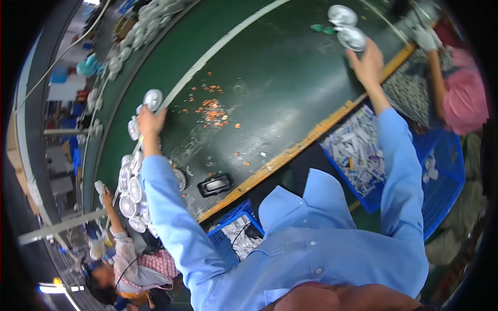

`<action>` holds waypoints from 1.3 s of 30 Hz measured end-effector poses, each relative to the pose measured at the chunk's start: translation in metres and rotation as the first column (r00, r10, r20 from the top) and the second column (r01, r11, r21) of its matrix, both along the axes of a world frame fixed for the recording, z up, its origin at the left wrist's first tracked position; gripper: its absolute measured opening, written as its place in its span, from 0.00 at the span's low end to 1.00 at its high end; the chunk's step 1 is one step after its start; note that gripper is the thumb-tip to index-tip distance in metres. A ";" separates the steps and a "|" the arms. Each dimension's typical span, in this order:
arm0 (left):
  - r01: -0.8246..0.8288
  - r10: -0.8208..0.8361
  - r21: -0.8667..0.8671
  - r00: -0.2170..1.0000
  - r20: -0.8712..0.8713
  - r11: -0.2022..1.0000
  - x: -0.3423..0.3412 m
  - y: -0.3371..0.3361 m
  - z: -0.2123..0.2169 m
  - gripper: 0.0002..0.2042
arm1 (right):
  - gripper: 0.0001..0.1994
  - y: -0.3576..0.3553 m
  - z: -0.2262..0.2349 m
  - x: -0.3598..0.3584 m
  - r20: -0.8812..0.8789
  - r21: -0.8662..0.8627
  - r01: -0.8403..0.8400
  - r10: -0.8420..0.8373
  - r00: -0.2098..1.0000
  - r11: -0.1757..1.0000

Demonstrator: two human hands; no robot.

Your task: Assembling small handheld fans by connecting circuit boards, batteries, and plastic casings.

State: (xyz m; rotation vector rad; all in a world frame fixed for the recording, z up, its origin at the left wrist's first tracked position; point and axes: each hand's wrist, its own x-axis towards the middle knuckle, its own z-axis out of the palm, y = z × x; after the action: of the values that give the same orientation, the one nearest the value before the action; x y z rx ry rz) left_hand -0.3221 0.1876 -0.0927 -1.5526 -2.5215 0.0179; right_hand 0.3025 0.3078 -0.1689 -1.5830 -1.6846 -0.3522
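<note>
On the left of the green work table, my left hand is closed at the lower side of a small white fan with a round grille. Its fingertips are partly hidden. A pile of similar white fans lies beside and below that wrist. At the far right, my right hand has its thumb and fingers around the near edge of another white fan. Touching that one is a further white fan, with a small green piece to their left.
Copper-coloured bits lie scattered mid-table. A black-framed tray sits near the wooden table edge. Blue baskets with white parts stand below. One co-worker's gloved hand is at right; another co-worker's hand holds a fan at left.
</note>
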 end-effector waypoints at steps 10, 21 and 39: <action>-0.235 0.204 0.062 0.924 0.324 0.970 -0.150 0.015 -0.050 0.59 | 0.24 -0.163 0.034 -0.065 -0.406 -0.109 -0.461 0.384 0.829 0.881; -0.045 -0.055 0.430 0.975 0.217 0.901 -0.046 0.041 -0.030 0.25 | 0.16 -0.282 0.026 -0.072 -0.573 -0.241 -0.582 0.370 0.731 0.777; 0.051 -0.105 0.297 0.980 0.170 0.953 -0.005 -0.004 0.003 0.15 | 0.07 -0.336 0.028 -0.073 -0.682 -0.324 -0.695 0.351 0.642 0.643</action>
State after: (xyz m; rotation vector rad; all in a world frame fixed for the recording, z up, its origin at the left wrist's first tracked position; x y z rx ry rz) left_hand -0.3275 0.1833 -0.0897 -1.5924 -2.4506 -0.5083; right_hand 0.2300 -0.0286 -0.1409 -1.2392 -1.7399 0.9595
